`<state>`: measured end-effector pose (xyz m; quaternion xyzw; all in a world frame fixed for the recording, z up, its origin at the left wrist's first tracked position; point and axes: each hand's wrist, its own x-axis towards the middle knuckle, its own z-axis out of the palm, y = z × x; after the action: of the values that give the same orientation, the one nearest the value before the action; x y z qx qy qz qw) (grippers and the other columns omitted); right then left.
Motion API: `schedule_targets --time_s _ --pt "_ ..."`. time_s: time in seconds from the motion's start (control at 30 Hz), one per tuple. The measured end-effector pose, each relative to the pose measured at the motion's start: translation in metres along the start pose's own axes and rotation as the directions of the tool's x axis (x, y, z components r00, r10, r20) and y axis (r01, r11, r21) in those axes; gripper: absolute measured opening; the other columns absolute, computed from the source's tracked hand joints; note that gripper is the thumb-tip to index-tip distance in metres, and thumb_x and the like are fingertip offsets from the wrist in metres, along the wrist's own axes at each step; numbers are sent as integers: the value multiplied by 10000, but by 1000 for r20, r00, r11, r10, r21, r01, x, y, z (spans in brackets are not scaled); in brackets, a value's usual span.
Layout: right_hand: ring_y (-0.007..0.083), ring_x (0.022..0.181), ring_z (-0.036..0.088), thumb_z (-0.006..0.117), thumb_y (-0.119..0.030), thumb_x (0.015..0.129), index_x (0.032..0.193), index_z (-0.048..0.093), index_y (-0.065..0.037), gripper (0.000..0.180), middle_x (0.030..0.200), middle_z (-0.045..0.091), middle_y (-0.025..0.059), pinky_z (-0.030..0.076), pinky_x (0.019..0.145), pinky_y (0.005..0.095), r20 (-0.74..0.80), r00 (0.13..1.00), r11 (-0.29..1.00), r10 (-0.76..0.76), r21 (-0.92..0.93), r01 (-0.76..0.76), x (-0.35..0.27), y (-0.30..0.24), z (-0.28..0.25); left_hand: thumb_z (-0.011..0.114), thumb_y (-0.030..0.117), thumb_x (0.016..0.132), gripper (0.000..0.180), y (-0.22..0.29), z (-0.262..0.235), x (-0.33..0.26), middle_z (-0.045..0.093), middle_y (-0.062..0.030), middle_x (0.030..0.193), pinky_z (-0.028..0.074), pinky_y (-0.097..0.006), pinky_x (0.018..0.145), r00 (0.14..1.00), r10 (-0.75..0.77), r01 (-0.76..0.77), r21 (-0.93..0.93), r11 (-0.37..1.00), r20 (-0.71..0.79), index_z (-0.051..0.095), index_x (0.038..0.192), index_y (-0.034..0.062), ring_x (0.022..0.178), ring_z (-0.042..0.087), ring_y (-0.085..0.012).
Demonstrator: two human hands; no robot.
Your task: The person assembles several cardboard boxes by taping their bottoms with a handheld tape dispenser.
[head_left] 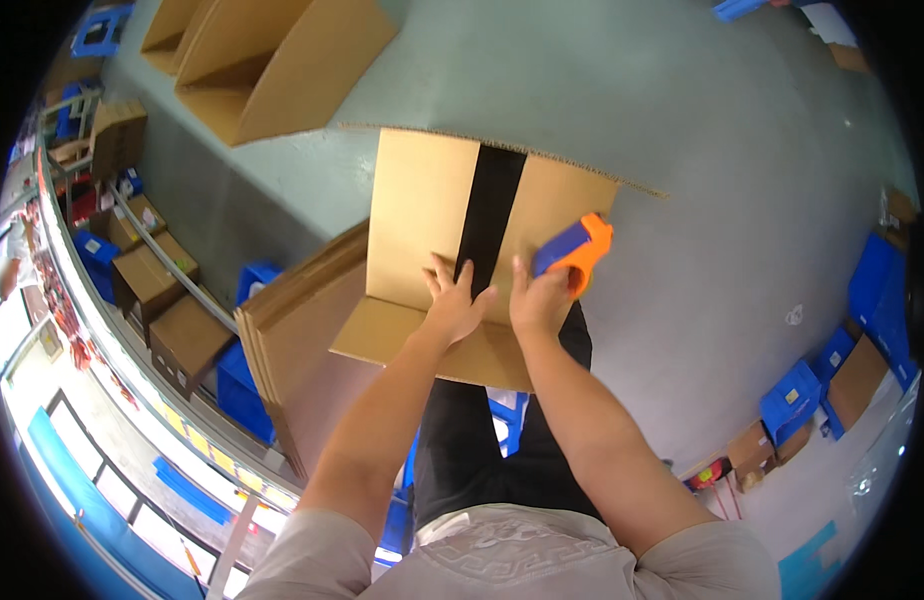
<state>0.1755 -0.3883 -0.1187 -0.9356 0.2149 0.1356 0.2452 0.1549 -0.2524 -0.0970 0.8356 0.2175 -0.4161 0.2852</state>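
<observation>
A cardboard carton (412, 220) stands before my legs, with a strip of black tape (495, 200) running down the middle of the side facing me. A flap (382, 330) juts out along its near edge. My left hand (457, 305) lies on the carton with fingers spread, the fingertips beside and over the tape's lower end. To the right of the strip, my right hand (540, 300) is closed around a tape dispenser (587, 245) with an orange frame and a blue-purple part. The dispenser is close to the carton's right side; whether it touches I cannot tell.
Flat cardboard sheets (312, 370) lean to the left of the carton. Open cartons (302, 70) stand on the grey floor (742, 200) at the far left. Brown boxes (187, 340) and blue bins line the left side. More blue bins (790, 397) sit at the right.
</observation>
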Motion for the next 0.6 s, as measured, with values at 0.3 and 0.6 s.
schedule_targets --time_s 0.3,0.6 --pt "181 1041 536 576 -109 844 1169 489 7 356 1131 579 105 387 954 331 606 786 578 124 599 -554 29 37 -59 688 617 702 1189 29 30 51 -41 -364 1473 369 -610 971 966 -257 254 327 910 -34 -19 1485 69 1342 64 -571" --pt "192 880 636 567 -160 890 1178 501 39 356 1028 625 141 494 815 308 259 953 887 -159 461 22 107 -67 -239 662 596 744 1106 21 36 59 48 -338 1483 378 -562 991 958 -222 272 319 908 -183 51 1481 41 1337 136 -558"
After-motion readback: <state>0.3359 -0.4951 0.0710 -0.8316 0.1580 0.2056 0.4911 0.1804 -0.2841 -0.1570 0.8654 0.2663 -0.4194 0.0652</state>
